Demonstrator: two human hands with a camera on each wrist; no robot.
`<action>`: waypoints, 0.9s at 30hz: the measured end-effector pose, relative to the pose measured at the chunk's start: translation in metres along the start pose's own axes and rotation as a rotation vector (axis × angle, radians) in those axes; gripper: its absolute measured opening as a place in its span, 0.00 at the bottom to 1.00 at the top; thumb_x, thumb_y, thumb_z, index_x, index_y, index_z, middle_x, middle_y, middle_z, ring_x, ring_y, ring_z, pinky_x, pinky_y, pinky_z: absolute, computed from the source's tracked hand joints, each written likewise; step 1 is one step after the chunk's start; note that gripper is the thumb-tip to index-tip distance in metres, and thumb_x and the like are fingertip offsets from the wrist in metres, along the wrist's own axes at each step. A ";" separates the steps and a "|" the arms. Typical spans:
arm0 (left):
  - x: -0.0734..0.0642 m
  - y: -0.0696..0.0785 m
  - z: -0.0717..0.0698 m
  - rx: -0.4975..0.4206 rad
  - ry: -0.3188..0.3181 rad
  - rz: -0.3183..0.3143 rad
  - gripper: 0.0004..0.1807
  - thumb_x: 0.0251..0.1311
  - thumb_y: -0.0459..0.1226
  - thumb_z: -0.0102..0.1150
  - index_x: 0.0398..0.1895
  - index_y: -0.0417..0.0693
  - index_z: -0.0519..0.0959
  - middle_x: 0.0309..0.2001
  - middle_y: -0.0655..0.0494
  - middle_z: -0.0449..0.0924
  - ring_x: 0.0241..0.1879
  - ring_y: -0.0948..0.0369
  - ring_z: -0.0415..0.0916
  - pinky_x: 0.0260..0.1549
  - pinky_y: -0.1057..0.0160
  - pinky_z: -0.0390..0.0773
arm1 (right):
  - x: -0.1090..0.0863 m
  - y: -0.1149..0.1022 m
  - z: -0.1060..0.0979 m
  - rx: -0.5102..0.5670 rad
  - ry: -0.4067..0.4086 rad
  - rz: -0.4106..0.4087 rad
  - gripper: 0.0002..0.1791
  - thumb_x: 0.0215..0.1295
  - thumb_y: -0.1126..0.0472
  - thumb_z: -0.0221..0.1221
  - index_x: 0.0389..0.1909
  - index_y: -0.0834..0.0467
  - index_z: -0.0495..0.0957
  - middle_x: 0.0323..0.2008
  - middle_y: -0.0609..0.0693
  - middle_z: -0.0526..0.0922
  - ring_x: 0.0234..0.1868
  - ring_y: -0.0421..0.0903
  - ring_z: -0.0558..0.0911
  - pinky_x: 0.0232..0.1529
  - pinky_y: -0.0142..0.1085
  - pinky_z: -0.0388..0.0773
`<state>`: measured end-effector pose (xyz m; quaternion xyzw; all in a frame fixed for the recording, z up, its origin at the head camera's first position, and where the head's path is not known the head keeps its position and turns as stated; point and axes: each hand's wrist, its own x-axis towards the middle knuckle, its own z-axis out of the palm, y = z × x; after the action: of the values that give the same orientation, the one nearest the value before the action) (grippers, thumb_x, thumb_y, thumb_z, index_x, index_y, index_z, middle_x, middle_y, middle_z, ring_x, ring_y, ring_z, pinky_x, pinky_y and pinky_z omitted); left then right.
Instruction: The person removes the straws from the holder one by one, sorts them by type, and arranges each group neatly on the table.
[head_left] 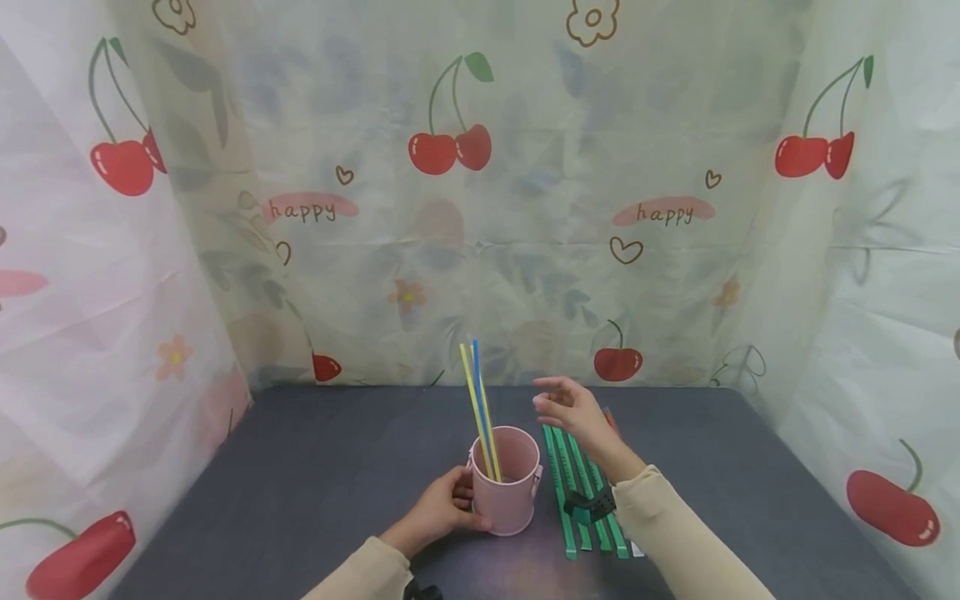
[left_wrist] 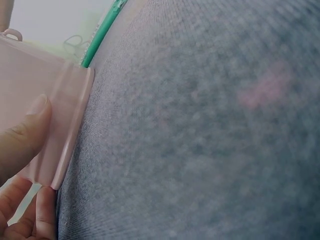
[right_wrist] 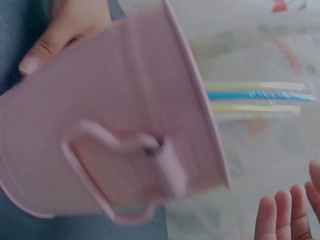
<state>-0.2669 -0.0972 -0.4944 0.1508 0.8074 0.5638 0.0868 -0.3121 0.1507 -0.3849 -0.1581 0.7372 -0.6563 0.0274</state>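
Note:
A pink metal bucket (head_left: 507, 504) with small side handles stands upright on the dark tabletop. My left hand (head_left: 444, 507) grips its left side, thumb in front and fingers curled round the wall; the left wrist view shows the thumb (left_wrist: 27, 132) against the bucket near its base. Several thin straws (head_left: 481, 400), yellow and blue, lean inside the bucket and rise past its rim; in the right wrist view they look clear-wrapped. Above and right of the bucket, my right hand (head_left: 573, 412) is raised with loosely extended fingers, apart from the rim and holding nothing.
Several long green strips (head_left: 559, 475) with printing lie side by side right of the bucket, partly under my right forearm. A small red-orange item (head_left: 611, 420) shows behind that wrist. Patterned cloth (head_left: 525, 250) encloses the dark table (head_left: 337, 467) at the back and sides.

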 end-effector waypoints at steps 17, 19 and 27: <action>0.001 -0.001 0.000 0.007 -0.001 -0.003 0.36 0.41 0.32 0.78 0.56 0.36 0.71 0.48 0.47 0.78 0.48 0.55 0.76 0.49 0.51 0.79 | 0.004 0.001 0.050 -0.053 -0.010 -0.092 0.20 0.66 0.64 0.60 0.56 0.66 0.73 0.45 0.60 0.77 0.46 0.54 0.81 0.49 0.44 0.82; 0.001 -0.001 0.000 0.006 -0.004 -0.001 0.36 0.41 0.32 0.78 0.56 0.36 0.71 0.48 0.47 0.78 0.48 0.55 0.76 0.49 0.51 0.79 | 0.005 0.001 0.053 -0.044 -0.030 -0.088 0.20 0.66 0.64 0.60 0.57 0.67 0.72 0.45 0.60 0.77 0.48 0.59 0.80 0.49 0.45 0.82; 0.002 -0.003 -0.001 0.008 -0.007 0.013 0.36 0.41 0.32 0.78 0.56 0.36 0.71 0.47 0.47 0.79 0.47 0.55 0.77 0.49 0.52 0.79 | 0.008 0.001 0.061 -0.066 -0.066 -0.084 0.20 0.67 0.65 0.58 0.57 0.67 0.72 0.45 0.63 0.77 0.48 0.59 0.81 0.48 0.45 0.82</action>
<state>-0.2694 -0.0983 -0.4965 0.1583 0.8082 0.5608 0.0854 -0.3051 0.0901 -0.3932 -0.2113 0.7500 -0.6265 0.0192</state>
